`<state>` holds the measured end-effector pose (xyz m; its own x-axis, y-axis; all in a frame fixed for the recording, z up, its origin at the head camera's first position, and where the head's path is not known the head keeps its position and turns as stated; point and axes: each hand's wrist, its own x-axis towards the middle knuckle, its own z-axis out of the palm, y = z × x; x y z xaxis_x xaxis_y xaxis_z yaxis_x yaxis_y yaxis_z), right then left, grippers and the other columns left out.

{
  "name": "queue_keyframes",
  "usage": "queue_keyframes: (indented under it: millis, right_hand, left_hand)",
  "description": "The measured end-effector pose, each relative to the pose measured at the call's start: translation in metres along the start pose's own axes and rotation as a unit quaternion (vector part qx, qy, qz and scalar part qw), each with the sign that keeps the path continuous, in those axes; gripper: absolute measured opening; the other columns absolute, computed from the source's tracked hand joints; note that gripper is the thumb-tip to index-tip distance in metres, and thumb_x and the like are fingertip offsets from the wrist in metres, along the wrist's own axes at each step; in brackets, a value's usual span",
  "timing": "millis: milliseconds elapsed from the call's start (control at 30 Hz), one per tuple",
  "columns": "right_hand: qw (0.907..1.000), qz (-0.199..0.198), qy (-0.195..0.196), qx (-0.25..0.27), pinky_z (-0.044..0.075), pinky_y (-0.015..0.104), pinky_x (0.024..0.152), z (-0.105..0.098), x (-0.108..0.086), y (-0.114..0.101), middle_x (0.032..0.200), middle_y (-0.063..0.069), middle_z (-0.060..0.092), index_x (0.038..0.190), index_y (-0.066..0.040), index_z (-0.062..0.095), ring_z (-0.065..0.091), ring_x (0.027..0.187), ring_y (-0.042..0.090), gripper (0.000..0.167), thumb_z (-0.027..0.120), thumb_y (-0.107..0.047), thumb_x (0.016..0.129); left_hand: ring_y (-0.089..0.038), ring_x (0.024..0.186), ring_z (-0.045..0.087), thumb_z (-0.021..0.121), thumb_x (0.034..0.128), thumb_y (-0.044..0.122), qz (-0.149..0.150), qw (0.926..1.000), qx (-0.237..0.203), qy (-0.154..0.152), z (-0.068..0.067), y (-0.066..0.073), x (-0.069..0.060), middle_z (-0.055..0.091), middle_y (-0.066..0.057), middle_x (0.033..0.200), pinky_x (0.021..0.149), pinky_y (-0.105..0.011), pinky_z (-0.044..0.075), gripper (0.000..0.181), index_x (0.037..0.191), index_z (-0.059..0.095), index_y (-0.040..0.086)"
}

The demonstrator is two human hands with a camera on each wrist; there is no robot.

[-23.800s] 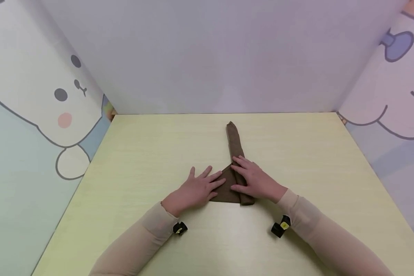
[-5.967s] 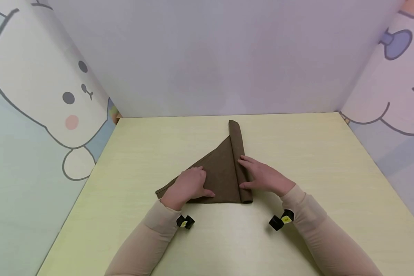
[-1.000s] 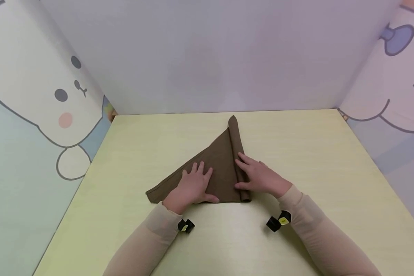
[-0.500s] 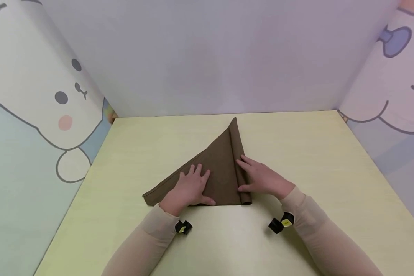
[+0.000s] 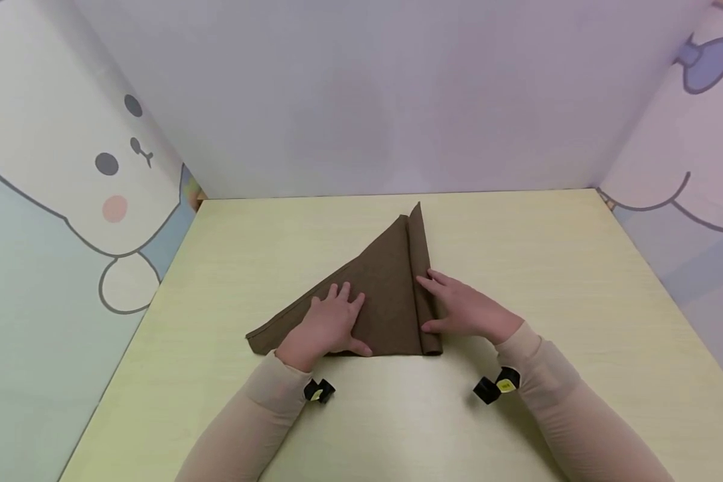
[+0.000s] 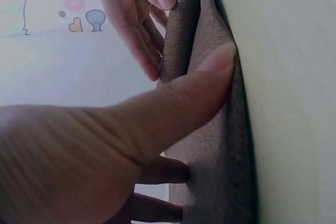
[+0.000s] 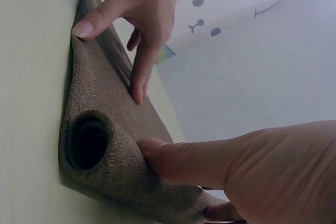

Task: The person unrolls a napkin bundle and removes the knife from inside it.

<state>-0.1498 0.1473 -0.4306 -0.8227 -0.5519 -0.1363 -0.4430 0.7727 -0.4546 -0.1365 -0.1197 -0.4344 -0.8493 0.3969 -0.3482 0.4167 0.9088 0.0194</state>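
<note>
A brown cloth [image 5: 382,301] lies on the table in a roughly triangular shape, its long slanted edge running down to the left. Along its right side the cloth forms a roll [image 5: 418,258], whose hollow end shows in the right wrist view. My left hand [image 5: 325,325] rests on the flat part with fingers spread and the thumb near the front edge. Thumb and fingertips of my right hand [image 5: 470,308] touch the roll from the right, the fingers loosely extended. At the far end, the roll's pointed tip stands slightly apart from the flat cloth's peak.
The pale wooden table [image 5: 548,268] extends around the cloth. A plain light wall [image 5: 367,100] rises behind it, and walls with cartoon figures flank both sides. A small black device [image 5: 319,391] sits at the left wrist, another black device [image 5: 497,385] at the right.
Since the oldest frame, the flat cloth has spread far to the left and the left hand has shifted leftward. Over the last second, the roll's far tip has narrowed and parted from the flat peak.
</note>
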Motion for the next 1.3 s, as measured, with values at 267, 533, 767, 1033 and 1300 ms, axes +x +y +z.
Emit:
queue_keyframes:
  millis: [267,533,767,1033,1300]
  right_hand:
    - [0.9997,0.007,-0.021,0.009,0.035,0.052,0.104,-0.002,0.001,0.005,0.153,0.025,0.023,0.151,-0.005,0.030,0.031,0.137,0.042,0.090,0.078,-0.036,0.081]
    - [0.9991,0.012,-0.035,0.021,0.036,0.053,0.103,-0.006,0.000,0.009,0.154,0.025,0.022,0.151,-0.005,0.030,0.032,0.136,0.043,0.090,0.078,-0.034,0.081]
    - [0.9988,0.010,-0.043,0.021,0.035,0.053,0.103,-0.009,-0.002,0.010,0.154,0.025,0.021,0.151,-0.004,0.029,0.032,0.136,0.042,0.090,0.077,-0.035,0.082]
    - [0.9986,0.015,-0.048,0.017,0.036,0.053,0.103,-0.013,-0.004,0.010,0.154,0.026,0.022,0.151,-0.003,0.029,0.033,0.135,0.043,0.089,0.077,-0.033,0.082]
    - [0.9982,0.015,-0.056,0.013,0.037,0.054,0.102,-0.012,-0.004,0.013,0.154,0.025,0.021,0.151,-0.004,0.028,0.036,0.133,0.043,0.089,0.076,-0.035,0.083]
  left_hand:
    - [-0.042,0.141,0.021,0.075,0.0644,0.069,-0.003,0.9998,-0.019,0.006,-0.002,-0.001,-0.002,0.023,-0.022,0.154,0.100,-0.061,0.034,0.110,0.149,0.035,0.011]
    - [-0.041,0.142,0.019,0.076,0.0646,0.067,-0.004,0.9995,-0.031,0.001,-0.003,0.000,-0.002,0.022,-0.022,0.155,0.103,-0.060,0.031,0.111,0.149,0.034,0.010]
    - [-0.042,0.142,0.020,0.076,0.0636,0.068,-0.003,0.9996,-0.027,0.001,-0.002,-0.001,-0.002,0.023,-0.022,0.155,0.102,-0.061,0.032,0.112,0.149,0.034,0.009]
    - [-0.042,0.141,0.021,0.076,0.0636,0.069,0.000,0.9997,-0.022,0.005,-0.001,-0.001,-0.001,0.023,-0.023,0.154,0.102,-0.060,0.033,0.112,0.149,0.034,0.009]
    - [-0.042,0.141,0.021,0.076,0.0643,0.068,0.000,0.9997,-0.024,0.005,-0.002,-0.001,-0.003,0.024,-0.022,0.154,0.102,-0.060,0.032,0.110,0.148,0.035,0.010]
